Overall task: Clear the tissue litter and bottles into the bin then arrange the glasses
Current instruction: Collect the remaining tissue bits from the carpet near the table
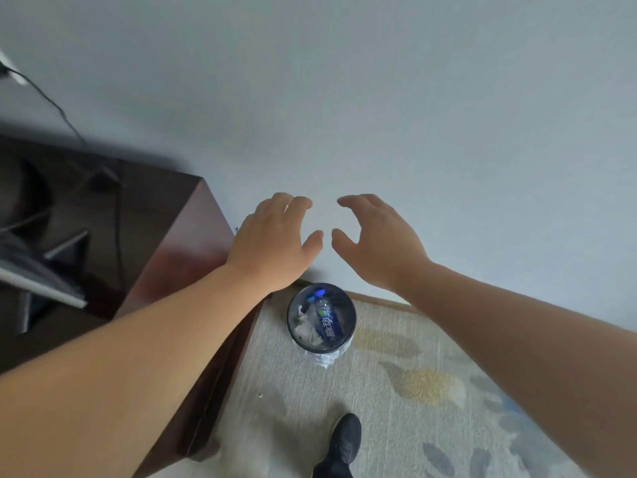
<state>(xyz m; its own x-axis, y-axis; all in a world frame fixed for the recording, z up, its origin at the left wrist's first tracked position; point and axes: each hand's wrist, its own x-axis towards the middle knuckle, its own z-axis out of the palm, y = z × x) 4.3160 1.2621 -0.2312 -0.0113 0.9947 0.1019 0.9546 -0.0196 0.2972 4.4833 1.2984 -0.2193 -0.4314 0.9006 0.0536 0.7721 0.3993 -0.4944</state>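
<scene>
- Clear plastic with a blue label: that's the small water bottle (329,322), lying in the round dark-rimmed bin (354,326) next to some crumpled white tissue (306,331).
- Both look super light. I'd guess the bottle is thin and dents if squeezed, so round the labelled middle is the spot to grab. The tissue is soft, so pinch it anywhere.
- The left hand (272,236) and right hand (375,236) hover above the bin, in front of the wall. Their fingers are loosely spread and a bit curved, with nothing in either. The thumbs are close but apart.
- The bin sits on the patterned beige carpet (413,374), just beside the dark reddish wooden desk (165,208).
- The glasses aren't in view. They're probably the fragile, slippery bit, so I'd take them low round the body, not by the rim.
</scene>
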